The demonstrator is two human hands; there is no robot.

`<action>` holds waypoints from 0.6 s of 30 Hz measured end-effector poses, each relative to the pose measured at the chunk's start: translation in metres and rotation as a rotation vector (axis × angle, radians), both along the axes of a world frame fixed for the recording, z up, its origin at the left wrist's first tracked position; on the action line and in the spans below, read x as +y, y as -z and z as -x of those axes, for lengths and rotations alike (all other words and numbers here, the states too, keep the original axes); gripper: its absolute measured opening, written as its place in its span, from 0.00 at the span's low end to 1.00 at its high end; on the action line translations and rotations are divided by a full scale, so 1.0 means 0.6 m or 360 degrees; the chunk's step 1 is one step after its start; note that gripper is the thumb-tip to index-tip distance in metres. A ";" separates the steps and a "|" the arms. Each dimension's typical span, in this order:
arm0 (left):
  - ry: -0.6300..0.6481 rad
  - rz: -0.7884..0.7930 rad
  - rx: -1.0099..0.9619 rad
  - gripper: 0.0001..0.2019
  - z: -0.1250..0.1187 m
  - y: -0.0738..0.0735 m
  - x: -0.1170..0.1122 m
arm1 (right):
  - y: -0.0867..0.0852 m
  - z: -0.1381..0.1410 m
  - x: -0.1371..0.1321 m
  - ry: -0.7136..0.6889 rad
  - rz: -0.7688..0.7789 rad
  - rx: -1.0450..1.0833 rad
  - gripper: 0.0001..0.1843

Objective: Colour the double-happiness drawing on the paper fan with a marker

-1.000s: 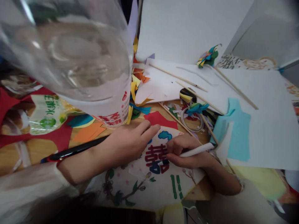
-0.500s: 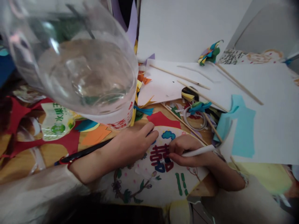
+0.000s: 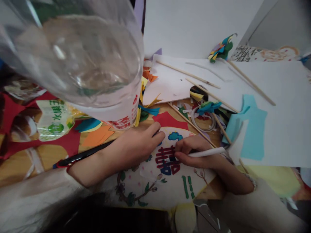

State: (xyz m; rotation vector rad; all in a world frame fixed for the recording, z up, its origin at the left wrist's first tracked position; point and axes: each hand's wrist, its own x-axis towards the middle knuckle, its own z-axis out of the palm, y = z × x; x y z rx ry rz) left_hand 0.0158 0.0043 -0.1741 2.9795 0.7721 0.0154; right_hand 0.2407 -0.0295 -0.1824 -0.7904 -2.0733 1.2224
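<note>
A white marker pen (image 3: 206, 152) is gripped in my right hand (image 3: 194, 150), its dark tip on the red-and-blue character (image 3: 167, 160) drawn on a rounded white sheet (image 3: 155, 181) with a yellow edge. Flowering branches, green bars and a blue cloud also decorate that sheet. My left hand (image 3: 141, 144) lies across the sheet's upper left, fingers curled together; a small dark bit shows by the fingertips, too hidden to name. Under the left forearm lies a black pen-like stick (image 3: 85, 153).
A big clear plastic cup (image 3: 104, 81) looms at the left front. Around it lie a snack wrapper (image 3: 53, 121) and red paper scraps (image 3: 70, 145). Wooden sticks (image 3: 187, 72), a tape roll (image 3: 211, 127), a paper pinwheel (image 3: 221, 48) and folded blue paper (image 3: 255, 132) crowd the right.
The view has shifted slightly, so the cup appears higher and further left. My right hand and the marker have moved only a little; my left hand stays on the sheet.
</note>
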 end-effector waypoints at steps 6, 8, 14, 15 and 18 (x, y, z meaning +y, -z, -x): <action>-0.0013 -0.0040 -0.0063 0.08 -0.003 -0.003 0.001 | 0.003 -0.006 -0.002 0.0018 0.0012 -0.0056 0.16; -0.0028 -0.0049 -0.0060 0.08 -0.004 -0.003 0.002 | 0.003 -0.008 -0.001 -0.0020 0.0039 -0.0048 0.16; 0.0000 0.0001 0.0010 0.11 -0.001 -0.001 0.001 | 0.003 -0.009 0.000 -0.0048 0.0105 -0.0040 0.16; 0.0004 0.0003 0.0022 0.10 0.000 -0.001 0.000 | 0.002 -0.009 0.000 -0.0069 0.0116 -0.0042 0.16; -0.0004 -0.0032 0.0040 0.12 0.001 -0.002 -0.001 | 0.002 -0.010 0.001 -0.0055 0.0109 -0.0042 0.16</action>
